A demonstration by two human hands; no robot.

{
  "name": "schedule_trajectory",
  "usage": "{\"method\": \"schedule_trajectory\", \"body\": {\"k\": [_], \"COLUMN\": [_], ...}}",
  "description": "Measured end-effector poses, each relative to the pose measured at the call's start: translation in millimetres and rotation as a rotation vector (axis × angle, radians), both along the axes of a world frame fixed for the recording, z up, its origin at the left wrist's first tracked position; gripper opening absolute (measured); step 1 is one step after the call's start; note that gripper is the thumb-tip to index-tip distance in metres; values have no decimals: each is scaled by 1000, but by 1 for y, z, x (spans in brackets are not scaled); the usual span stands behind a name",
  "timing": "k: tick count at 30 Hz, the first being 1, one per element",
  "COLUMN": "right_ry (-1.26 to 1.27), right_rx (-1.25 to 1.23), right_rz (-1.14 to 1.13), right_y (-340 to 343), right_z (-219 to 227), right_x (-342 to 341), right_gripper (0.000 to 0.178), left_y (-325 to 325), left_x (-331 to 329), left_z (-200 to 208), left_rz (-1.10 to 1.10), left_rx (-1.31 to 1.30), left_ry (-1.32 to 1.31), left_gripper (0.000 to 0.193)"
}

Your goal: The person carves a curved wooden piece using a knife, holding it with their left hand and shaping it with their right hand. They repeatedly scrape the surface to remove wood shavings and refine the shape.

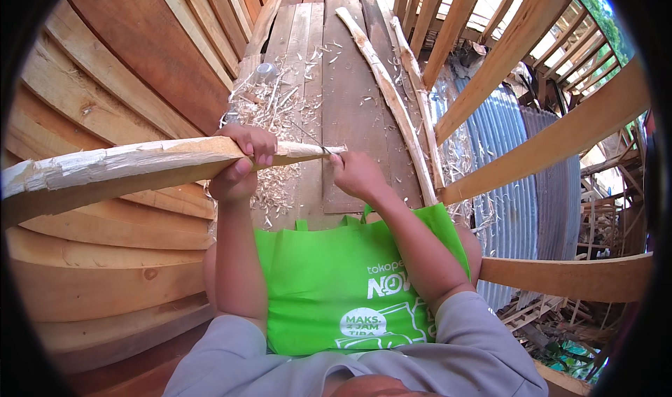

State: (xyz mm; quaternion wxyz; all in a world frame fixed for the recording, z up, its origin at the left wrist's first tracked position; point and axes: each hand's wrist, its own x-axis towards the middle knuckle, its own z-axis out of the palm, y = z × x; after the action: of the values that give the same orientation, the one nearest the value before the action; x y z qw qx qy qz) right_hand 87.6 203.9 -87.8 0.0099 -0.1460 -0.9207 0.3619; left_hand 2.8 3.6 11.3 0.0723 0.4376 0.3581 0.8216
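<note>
A long, pale piece of wood (126, 162) with roughly hewn facets reaches in from the left edge and narrows to a tip in front of me. My left hand (245, 152) is closed around it a little short of that thin end. Near the tip, my right hand (355, 176) is closed on a knife; most of its handle is hidden in my fist. The thin dark knife blade (308, 136) slants up and left across the wood. A green bag (329, 285) with white print lies spread over my lap, beneath both forearms.
Wood shavings (276, 180) litter the plank floor (350, 117), with a clear cup (265, 73) among them. Two peeled poles (392, 89) lie along the right. A board wall (105, 257) stands left; a slatted railing (553, 149) and corrugated metal sheets (500, 187) are at right.
</note>
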Motion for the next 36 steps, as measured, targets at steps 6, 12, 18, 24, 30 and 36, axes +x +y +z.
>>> {"method": "schedule_trajectory", "body": {"k": [6, 12, 18, 24, 30, 36], "right_ry": [-48, -159, 22, -76, -67, -152], "right_rx": [-108, 35, -21, 73, 44, 41], "right_rz": [-88, 44, -74, -7, -111, -73], "right_y": [22, -12, 22, -5, 14, 5], "right_z": [-42, 48, -52, 8, -40, -21], "right_x": [-5, 1, -7, -9, -8, -7], "right_gripper": [43, 40, 43, 45, 46, 46], "left_y": [9, -3, 1, -2, 10, 4], "left_x": [0, -4, -3, 0, 4, 5], "left_z": [2, -1, -1, -2, 3, 4], "left_rz": [2, -53, -32, 21, 32, 2], "left_rx": [16, -55, -40, 22, 30, 19], "left_ry": [-30, 93, 64, -26, -50, -15], "left_gripper": [25, 22, 22, 25, 25, 27]}}
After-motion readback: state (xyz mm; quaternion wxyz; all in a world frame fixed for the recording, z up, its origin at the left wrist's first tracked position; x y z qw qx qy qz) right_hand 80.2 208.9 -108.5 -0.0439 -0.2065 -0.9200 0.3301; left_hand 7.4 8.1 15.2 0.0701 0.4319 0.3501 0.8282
